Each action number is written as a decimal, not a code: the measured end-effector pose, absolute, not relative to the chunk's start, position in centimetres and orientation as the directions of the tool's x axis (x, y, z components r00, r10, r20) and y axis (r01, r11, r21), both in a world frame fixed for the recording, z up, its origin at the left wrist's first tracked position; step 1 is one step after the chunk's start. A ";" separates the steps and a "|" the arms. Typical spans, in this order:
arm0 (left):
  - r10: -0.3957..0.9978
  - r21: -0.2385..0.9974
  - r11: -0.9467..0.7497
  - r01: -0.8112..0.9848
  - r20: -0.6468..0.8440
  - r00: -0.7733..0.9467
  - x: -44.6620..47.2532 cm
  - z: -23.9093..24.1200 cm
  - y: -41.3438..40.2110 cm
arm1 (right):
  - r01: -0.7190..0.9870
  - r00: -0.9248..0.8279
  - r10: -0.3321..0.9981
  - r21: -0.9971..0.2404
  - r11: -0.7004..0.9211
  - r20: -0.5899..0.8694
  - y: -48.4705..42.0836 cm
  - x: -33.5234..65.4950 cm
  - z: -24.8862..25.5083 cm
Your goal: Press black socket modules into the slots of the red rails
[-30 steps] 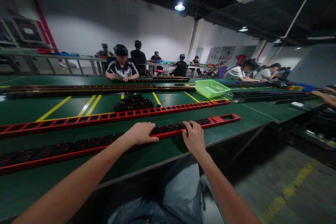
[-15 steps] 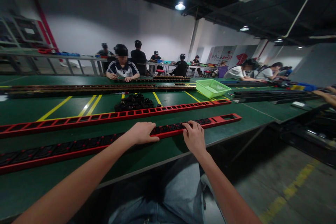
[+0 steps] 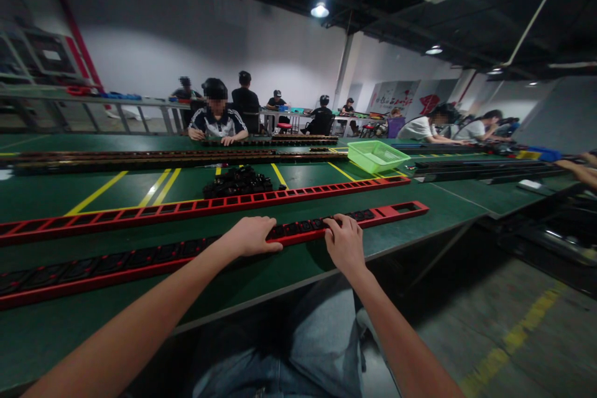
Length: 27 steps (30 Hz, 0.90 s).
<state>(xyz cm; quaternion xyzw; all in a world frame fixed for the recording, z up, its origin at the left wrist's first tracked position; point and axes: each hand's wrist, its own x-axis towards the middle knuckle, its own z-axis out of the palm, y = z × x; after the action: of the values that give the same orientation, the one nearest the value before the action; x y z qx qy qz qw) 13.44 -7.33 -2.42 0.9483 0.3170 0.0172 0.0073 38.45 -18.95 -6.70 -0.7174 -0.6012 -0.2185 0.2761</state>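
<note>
A long red frame (image 3: 298, 239) lies across the table in front of me, its slots filled with black square parts (image 3: 161, 253). Near the middle, my left hand (image 3: 254, 236) is closed over the frame, thumb along the near side and fingers over the far side. To its right, my right hand (image 3: 346, 241) grips the same frame with bent fingers on top of the black parts. Its thumb is at the near edge. A few black parts show between the hands. Both palms hide what lies under them.
Behind lies a second red frame (image 3: 394, 182) with open slots. Beyond it are a heap of black parts (image 3: 240, 183), a green basket (image 3: 373, 165) and long dark rails (image 3: 153, 160). A co-worker (image 3: 218, 121) sits across the green table (image 3: 289, 270); other people sit farther off.
</note>
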 end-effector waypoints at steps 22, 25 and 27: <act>0.595 0.046 -0.804 0.593 0.032 0.803 13.3 -2.7 -7.1 | 0.979 0.204 0.733 -0.154 -0.136 0.649 -18.9 38.4 -6.7; 0.594 0.056 -0.804 0.592 0.033 0.803 13.3 -2.8 -7.0 | 0.978 0.206 0.735 -0.158 -0.135 0.646 -18.9 38.4 -6.7; 0.596 0.059 -0.802 0.594 0.035 0.802 13.3 -2.8 -7.0 | 0.978 0.208 0.739 -0.161 -0.136 0.640 -19.0 38.3 -6.7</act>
<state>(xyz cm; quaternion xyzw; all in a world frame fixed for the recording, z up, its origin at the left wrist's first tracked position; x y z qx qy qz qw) 13.33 -7.02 -2.83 0.9490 0.3134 0.0257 0.0228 38.30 -18.96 -6.66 -0.7236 -0.5932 -0.2102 0.2833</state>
